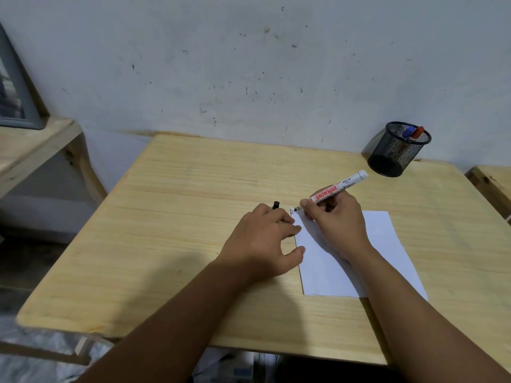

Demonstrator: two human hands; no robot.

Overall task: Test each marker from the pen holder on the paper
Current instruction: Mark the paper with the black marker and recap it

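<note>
Nearest to us, our left hand rests on the worktop, its fingers loosely curled and touching the paper's left edge, with what looks like the black cap poking out beyond them. Further right, our right hand has its fingers pinching the white marker, tip down on the top left corner of the paper, where a few short black strokes show. At far right, the pen holder holds a blue and a red marker, so we judge this test under way and two left.
</note>
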